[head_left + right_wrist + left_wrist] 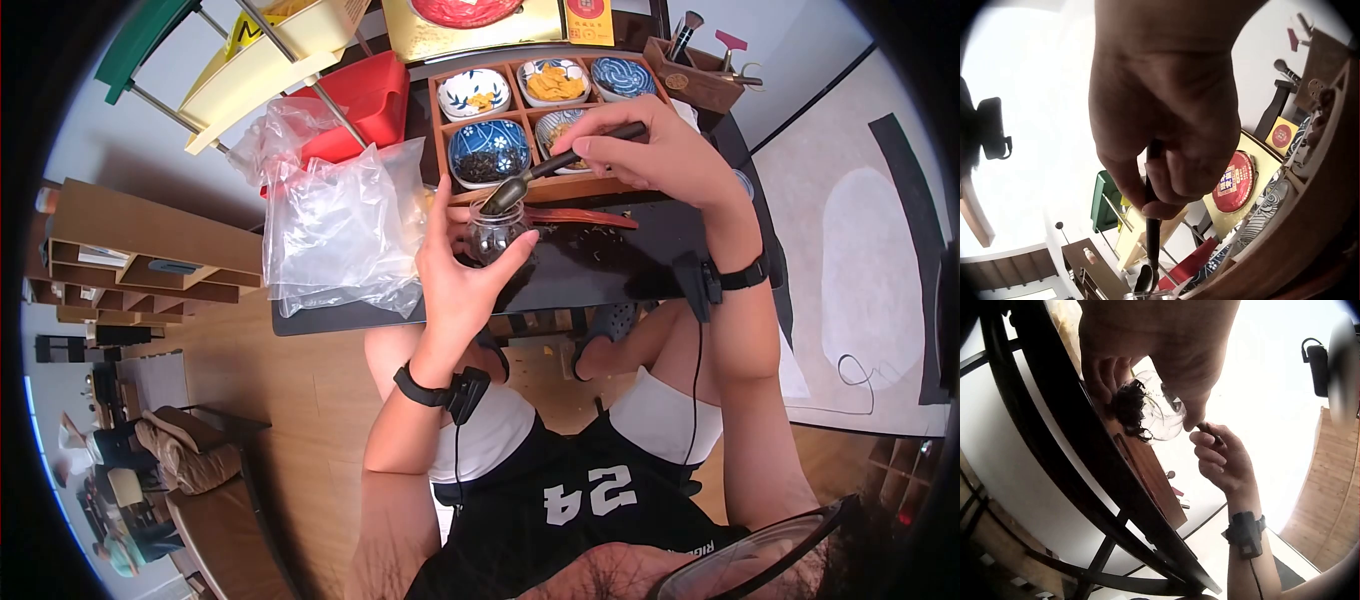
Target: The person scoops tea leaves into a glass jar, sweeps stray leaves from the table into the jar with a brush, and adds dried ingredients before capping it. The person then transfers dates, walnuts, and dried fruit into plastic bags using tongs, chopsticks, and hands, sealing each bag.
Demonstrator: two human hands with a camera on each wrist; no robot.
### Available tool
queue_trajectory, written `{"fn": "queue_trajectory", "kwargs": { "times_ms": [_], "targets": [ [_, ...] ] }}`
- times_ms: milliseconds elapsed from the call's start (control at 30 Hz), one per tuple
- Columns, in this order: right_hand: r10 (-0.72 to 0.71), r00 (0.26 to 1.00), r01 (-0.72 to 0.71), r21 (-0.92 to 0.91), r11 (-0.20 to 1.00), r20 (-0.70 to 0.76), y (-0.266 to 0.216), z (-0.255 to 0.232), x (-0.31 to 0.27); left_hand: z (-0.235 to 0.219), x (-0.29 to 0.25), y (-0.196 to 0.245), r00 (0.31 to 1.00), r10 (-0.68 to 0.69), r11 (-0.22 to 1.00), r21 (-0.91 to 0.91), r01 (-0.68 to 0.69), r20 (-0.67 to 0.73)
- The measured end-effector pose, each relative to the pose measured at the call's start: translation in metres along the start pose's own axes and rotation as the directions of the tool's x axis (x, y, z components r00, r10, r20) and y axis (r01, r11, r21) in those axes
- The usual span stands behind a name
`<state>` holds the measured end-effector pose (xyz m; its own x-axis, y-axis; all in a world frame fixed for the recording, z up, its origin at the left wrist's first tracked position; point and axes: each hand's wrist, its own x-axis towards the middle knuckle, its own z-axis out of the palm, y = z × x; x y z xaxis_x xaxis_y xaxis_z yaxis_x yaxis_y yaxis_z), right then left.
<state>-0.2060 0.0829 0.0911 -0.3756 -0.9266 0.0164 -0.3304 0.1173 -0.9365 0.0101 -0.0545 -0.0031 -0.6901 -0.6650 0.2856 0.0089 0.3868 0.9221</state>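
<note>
My left hand holds a small round glass jar at the table's near side, thumb on one side and fingers on the other. Dark dried leaves lie inside the jar in the left wrist view. Above it, my right hand pinches the black handle of a small scoop, also visible in the right wrist view. The scoop slants down, its metal head in the jar's mouth. Just behind the jar, a blue patterned bowl contains dark leaves.
A divided wooden tray holds several patterned bowls. A reddish wooden strip and scattered crumbs lie on the black table. Clear plastic bags and a red bin are at left; a brown tool box is at back right.
</note>
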Motion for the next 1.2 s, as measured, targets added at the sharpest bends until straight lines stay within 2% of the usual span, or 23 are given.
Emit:
{"fn": "queue_trajectory", "kwargs": {
  "times_ms": [67, 133, 267, 367, 433, 467, 500, 567, 633, 700, 733, 833, 867, 900, 967, 1000, 1033, 1100, 1167, 1200],
  "targets": [
    [-0.049, 0.999, 0.05, -0.062, 0.997, 0.012, 0.0, 0.001, -0.001, 0.001, 0.0, -0.002, 1.0, -0.002, 1.0, 0.008, 0.002, -0.001],
    [-0.221, 0.974, 0.21, -0.158, 0.965, -0.055, 0.002, 0.002, 0.001, 0.002, 0.001, -0.008, 0.999, 0.038, 0.999, -0.027, -0.039, -0.035],
    [-0.155, 0.976, 0.137, -0.119, 0.983, -0.152, -0.01, 0.003, -0.002, 0.002, 0.001, -0.006, 0.999, 0.04, 0.999, -0.016, -0.041, -0.036],
    [-0.197, 0.947, 0.162, -0.152, 0.975, -0.253, 0.007, 0.004, 0.007, 0.002, -0.001, -0.005, 0.994, 0.109, 0.994, 0.019, -0.109, 0.009],
    [-0.237, 0.92, 0.209, -0.12, 0.97, -0.312, 0.025, 0.007, 0.016, 0.002, -0.002, -0.006, 0.976, 0.21, 0.974, 0.073, -0.214, 0.059],
    [-0.269, 0.904, 0.252, -0.094, 0.963, -0.332, 0.03, 0.01, 0.017, 0.001, -0.005, -0.002, 0.981, 0.168, 0.982, 0.071, -0.174, 0.094],
    [-0.269, 0.901, 0.252, -0.093, 0.963, -0.341, 0.035, 0.012, 0.017, 0.0, -0.008, 0.001, 0.98, 0.172, 0.981, 0.072, -0.18, 0.102],
    [-0.272, 0.903, 0.252, -0.104, 0.962, -0.333, 0.041, 0.013, 0.017, -0.004, -0.012, 0.008, 0.978, 0.093, 0.987, 0.114, -0.116, 0.188],
    [-0.268, 0.901, 0.25, -0.098, 0.963, -0.34, 0.043, 0.012, 0.013, -0.006, -0.014, 0.014, 0.973, 0.134, 0.968, 0.187, -0.17, 0.19],
    [-0.249, 0.907, 0.258, -0.018, 0.966, -0.34, 0.045, 0.011, 0.01, -0.006, -0.018, 0.013, 0.98, 0.058, 0.984, 0.156, -0.088, 0.189],
    [-0.257, 0.903, 0.271, -0.007, 0.963, -0.343, 0.047, 0.012, 0.009, -0.005, -0.019, 0.011, 0.978, 0.101, 0.972, 0.194, -0.136, 0.18],
    [-0.275, 0.87, 0.303, 0.003, 0.953, -0.409, 0.048, 0.01, 0.005, -0.006, -0.021, 0.014, 0.979, 0.101, 0.929, 0.336, -0.157, 0.178],
    [-0.289, 0.846, 0.315, -0.017, 0.949, -0.448, 0.049, 0.01, 0.004, -0.009, -0.022, 0.016, 0.966, 0.195, 0.873, 0.42, -0.249, 0.168],
    [-0.3, 0.821, 0.324, -0.036, 0.945, -0.485, 0.049, 0.01, 0.002, -0.014, -0.023, 0.021, 0.966, 0.194, 0.867, 0.432, -0.249, 0.169],
    [-0.286, 0.821, 0.324, -0.01, 0.946, -0.495, 0.05, 0.006, -0.003, -0.026, -0.021, 0.04, 0.954, 0.219, 0.847, 0.446, -0.29, 0.206],
    [-0.266, 0.822, 0.312, 0.008, 0.95, -0.503, 0.051, 0.005, -0.006, -0.034, -0.013, 0.049, 0.957, 0.175, 0.872, 0.416, -0.26, 0.232],
    [-0.268, 0.822, 0.319, 0.016, 0.948, -0.503, 0.054, 0.004, -0.006, -0.04, 0.0, 0.055, 0.937, 0.235, 0.854, 0.406, -0.325, 0.258],
    [-0.297, 0.792, 0.357, 0.01, 0.934, -0.534, 0.063, 0.006, -0.006, -0.045, 0.032, 0.067, 0.928, 0.24, 0.801, 0.482, -0.355, 0.284],
    [-0.285, 0.789, 0.33, -0.016, 0.944, -0.544, 0.068, 0.011, -0.006, -0.05, 0.072, 0.065, 0.942, 0.128, 0.722, 0.622, -0.304, 0.311],
    [-0.278, 0.788, 0.301, -0.051, 0.952, -0.549, 0.069, 0.01, -0.005, -0.053, 0.094, 0.055, 0.936, 0.125, 0.719, 0.62, -0.315, 0.33]
  ]
}}
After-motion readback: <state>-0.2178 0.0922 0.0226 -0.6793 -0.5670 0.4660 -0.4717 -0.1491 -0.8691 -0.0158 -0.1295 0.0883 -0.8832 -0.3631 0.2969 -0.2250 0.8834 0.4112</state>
